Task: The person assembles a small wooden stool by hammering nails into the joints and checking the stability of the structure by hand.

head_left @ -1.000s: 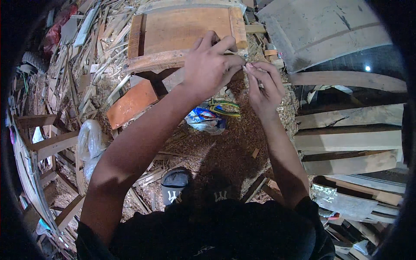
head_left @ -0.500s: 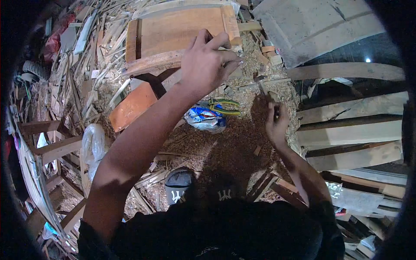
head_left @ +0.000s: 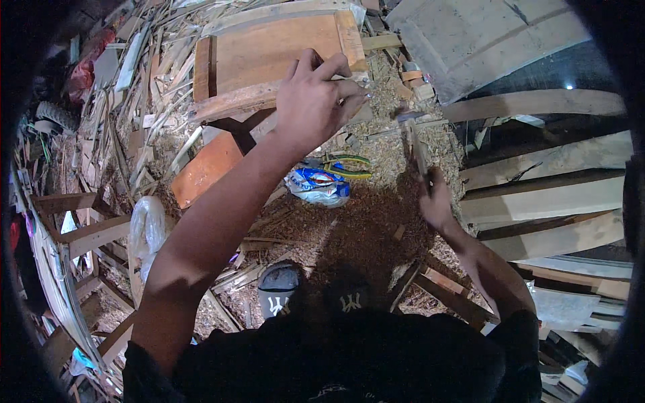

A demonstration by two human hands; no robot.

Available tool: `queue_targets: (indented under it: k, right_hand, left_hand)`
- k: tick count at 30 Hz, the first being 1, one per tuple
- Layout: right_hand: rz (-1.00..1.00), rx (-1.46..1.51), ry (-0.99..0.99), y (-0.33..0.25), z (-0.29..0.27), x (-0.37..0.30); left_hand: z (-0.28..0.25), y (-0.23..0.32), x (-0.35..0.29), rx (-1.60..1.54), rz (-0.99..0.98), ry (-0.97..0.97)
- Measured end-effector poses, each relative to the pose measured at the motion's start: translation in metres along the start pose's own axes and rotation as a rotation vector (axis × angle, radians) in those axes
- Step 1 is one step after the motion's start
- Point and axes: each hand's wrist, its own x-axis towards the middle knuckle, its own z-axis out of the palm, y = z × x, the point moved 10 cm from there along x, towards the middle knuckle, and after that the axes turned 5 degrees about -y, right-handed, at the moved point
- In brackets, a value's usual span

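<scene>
My right hand [head_left: 438, 205] is wrapped round the handle of a hammer [head_left: 415, 144], whose head points away from me over the wood shavings. Held out over the near right corner of a brown wooden panel frame [head_left: 279, 50] is my left hand [head_left: 316, 97]. Its thumb and forefinger are pinched together, with a tiny shiny spot at their tips; I cannot make out what it is. Below the left hand, pliers with yellow-and-black handles [head_left: 349, 168] lie beside a blue and white plastic packet [head_left: 319, 187] on the ground.
An orange-brown board [head_left: 207, 169] leans left of the packet, near a clear plastic bag [head_left: 146, 232]. Curved wooden slats [head_left: 544, 211] and a large grey panel [head_left: 484, 43] are at the right. Wood strips pile at far left. My slippers [head_left: 277, 289] stand on the shavings.
The hammer in my right hand has swung, its handle now catching more light and its head slightly farther away. My left hand keeps its pinch at the panel corner; the view has shifted slightly.
</scene>
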Motion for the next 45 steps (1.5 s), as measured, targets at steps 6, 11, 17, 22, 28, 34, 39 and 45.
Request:
queue_targets:
  k: [6, 11, 17, 22, 28, 34, 39, 45]
  right_hand:
    - [-0.297, 0.149, 0.025, -0.083, -0.048, -0.024]
    - [-0.342, -0.037, -0.089, -0.125, -0.057, -0.024]
    - [-0.662, -0.204, 0.129, -0.147, -0.069, -0.021]
    - [-0.808, -0.174, 0.228, -0.157, -0.077, -0.026]
    - [-0.705, -0.221, 0.121, -0.147, -0.069, -0.017]
    - [-0.71, -0.224, 0.15, -0.143, -0.069, -0.018]
    - [-0.786, -0.235, 0.227, -0.151, -0.074, -0.022]
    - [-0.625, -0.254, 0.114, -0.137, -0.067, -0.005]
  left_hand:
    - [-0.001, 0.001, 0.001, 0.028, 0.016, -0.002]
    - [-0.002, 0.001, 0.0, 0.003, 0.032, 0.005]
    - [0.002, 0.001, 0.002, -0.005, 0.021, -0.025]
    - [-0.002, 0.001, 0.001, 0.04, 0.031, -0.037]
    - [0.004, -0.002, 0.001, 0.044, 0.014, -0.03]
    - [0.006, -0.004, 0.001, 0.031, -0.008, -0.058]
    - [0.008, -0.007, -0.001, 0.005, -0.01, -0.076]
    - [0.01, -0.01, 0.0, -0.006, -0.036, -0.1]
